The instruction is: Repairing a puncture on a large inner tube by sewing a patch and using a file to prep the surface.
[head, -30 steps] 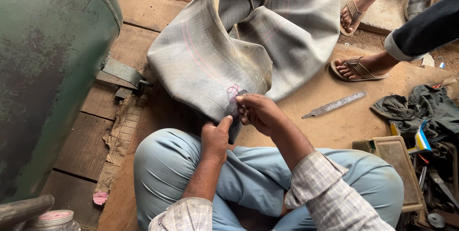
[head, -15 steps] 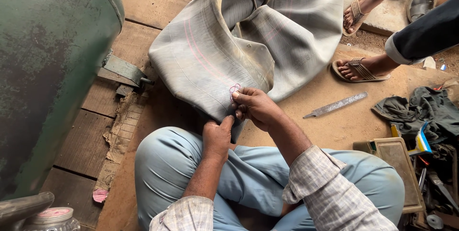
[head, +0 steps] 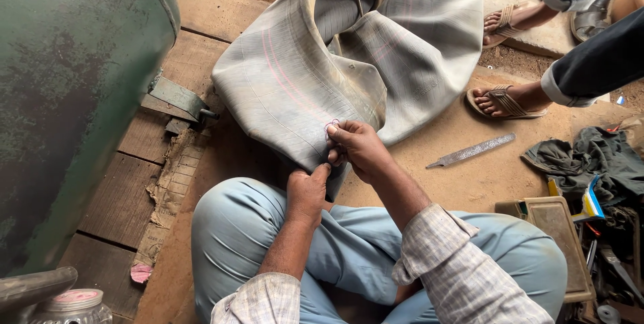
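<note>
A worn wooden plank floor [head: 127,196] dusted with sawdust is seen from above, with a large green metal tank [head: 67,96] along one side. A grey rubber inner tube [head: 349,62] is draped over the boards and into the lap of a seated person in pale blue trousers. The tube's lower edge is pinched by the left hand [head: 307,193], thumb and fingers pressed together on the rubber. Just above those fingers, the right hand [head: 359,149] is closed on the same fold, its fingertips [head: 333,137] clamped beside a small pink chalk ring [head: 331,125] drawn on the tube. Compared with half a second ago, the right hand has been curled slightly tighter over the mark, while the left hand's grip has stayed where it was. Well beyond the right fingers, a flat metal file [head: 473,150] lies on the floor, near another person's sandalled foot [head: 506,101]. A heap of dark cloth [head: 590,159] lies further out
</note>
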